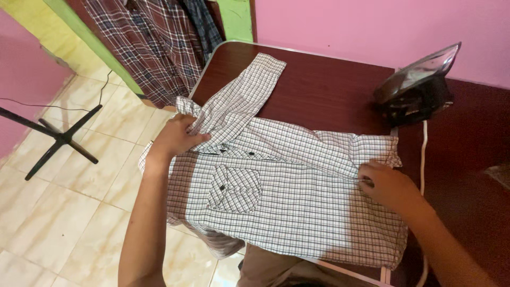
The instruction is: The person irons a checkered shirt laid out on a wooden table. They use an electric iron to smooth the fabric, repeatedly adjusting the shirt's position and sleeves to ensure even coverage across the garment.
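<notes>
A white checked shirt (287, 196) was laid flat across the near part of a dark red table (319, 90), its front up, with a buttoned chest pocket (235, 187) seen left of the middle. One sleeve (239, 101) was stretched away toward the far left corner of the table. The left hand (178, 135) was placed at the left end of the shirt, where the sleeve meets the body, and its fingers were closed on a bunch of the cloth there. The right hand (388, 183) was set on the right end of the shirt, its fingers curled and a fold of the cloth pinched beneath them. A black iron (417, 87) was stood on its heel at the far right of the table, well apart from both hands, and its white cord (423, 154) was run down past the right hand. Plaid clothes (154, 42) were hung beyond the table's far left, over a tiled floor (79, 186).
</notes>
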